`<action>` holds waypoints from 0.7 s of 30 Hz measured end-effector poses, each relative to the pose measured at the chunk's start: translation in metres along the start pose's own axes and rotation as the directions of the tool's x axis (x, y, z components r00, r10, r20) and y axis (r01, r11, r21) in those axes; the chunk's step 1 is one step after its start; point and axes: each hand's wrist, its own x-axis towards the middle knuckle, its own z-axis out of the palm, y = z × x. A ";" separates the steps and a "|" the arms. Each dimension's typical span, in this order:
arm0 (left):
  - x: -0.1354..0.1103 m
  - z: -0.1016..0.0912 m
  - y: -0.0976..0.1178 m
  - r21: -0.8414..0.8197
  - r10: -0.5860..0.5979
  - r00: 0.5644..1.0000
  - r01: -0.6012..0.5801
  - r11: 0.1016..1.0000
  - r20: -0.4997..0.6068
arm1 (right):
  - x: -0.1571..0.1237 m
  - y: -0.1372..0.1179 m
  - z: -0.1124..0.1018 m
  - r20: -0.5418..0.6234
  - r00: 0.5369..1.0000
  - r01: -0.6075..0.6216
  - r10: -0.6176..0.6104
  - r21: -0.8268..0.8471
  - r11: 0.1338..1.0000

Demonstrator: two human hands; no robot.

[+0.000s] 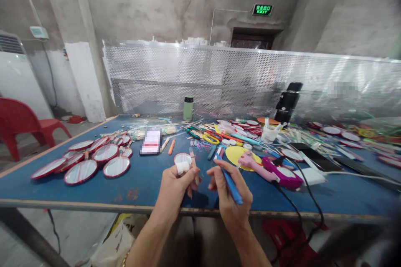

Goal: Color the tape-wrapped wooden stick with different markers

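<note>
My left hand (178, 183), a white wrap (183, 167) around one finger, is closed on a flat wooden craft stick (193, 156) held upright. Just beyond these fingers shows a small red-rimmed round disc (182, 157); I cannot tell whether the hand touches it. A blue marker (232, 187) lies slanted in my right hand (232, 192), pen fashion, its far end pointing away from me. The two hands are apart, above the front edge of the blue table (150, 187). Right of them is a pink glue gun (252, 162) with a purple part, beside a yellow disc (233, 156).
Several red-rimmed round discs (80, 172) are piled at left. Near the middle are a phone (151, 142), an orange marker (171, 147), scissors (211, 137) and a green bottle (188, 108). Black cables (308, 187) hang over the right front edge. A perforated metal screen (169, 75) stands behind.
</note>
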 end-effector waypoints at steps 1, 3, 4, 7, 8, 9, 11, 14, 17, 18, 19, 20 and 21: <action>0.000 -0.001 0.000 0.013 -0.003 1.000 0.003 1.000 0.010 | 0.001 -0.001 -0.001 -0.004 1.000 0.026 -0.026 0.014 1.000; -0.001 -0.001 0.000 0.037 -0.008 1.000 0.007 0.999 0.009 | 0.006 -0.002 -0.005 0.037 0.991 0.130 -0.131 0.015 0.991; -0.001 0.000 0.000 0.046 -0.011 1.000 0.011 0.999 0.005 | 0.009 -0.003 -0.006 0.057 0.980 0.192 -0.192 0.004 0.981; -0.001 0.001 -0.002 0.059 -0.022 1.000 0.021 0.998 0.008 | 0.016 -0.003 -0.008 0.049 0.957 0.288 -0.285 -0.068 0.955; -0.001 0.002 -0.003 0.066 -0.023 1.000 0.022 0.998 0.011 | 0.017 -0.002 -0.007 0.033 0.962 0.274 -0.272 -0.101 0.956; -0.001 0.002 -0.003 0.075 -0.021 1.000 0.020 0.997 0.012 | 0.018 -0.001 -0.006 0.015 0.969 0.247 -0.248 -0.131 0.960; 0.000 0.001 -0.004 0.101 -0.011 1.000 0.009 0.995 0.016 | 0.017 0.002 -0.004 -0.018 0.977 0.208 -0.213 -0.155 0.966; -0.001 0.000 -0.005 0.139 0.001 1.000 -0.004 0.990 0.026 | 0.012 0.007 -0.002 -0.015 0.973 0.227 -0.230 -0.115 0.967; -0.003 0.000 -0.004 0.160 0.006 1.000 -0.011 0.987 0.029 | 0.009 0.007 -0.002 0.013 0.973 0.232 -0.232 -0.088 0.969; -0.003 0.000 -0.004 0.165 0.008 1.000 -0.012 0.986 0.025 | 0.008 0.006 -0.002 0.025 0.973 0.230 -0.229 -0.090 0.969; -0.004 0.000 -0.004 0.169 0.011 1.000 -0.015 0.985 0.025 | 0.007 0.005 -0.003 0.037 0.972 0.233 -0.230 -0.093 0.968; -0.004 0.000 -0.004 0.173 0.015 1.000 -0.019 0.985 0.025 | 0.007 0.004 -0.003 0.046 0.971 0.238 -0.234 -0.098 0.966; -0.004 0.000 -0.004 0.175 0.019 0.999 -0.024 0.984 0.029 | 0.006 0.004 -0.003 0.055 0.970 0.242 -0.238 -0.103 0.965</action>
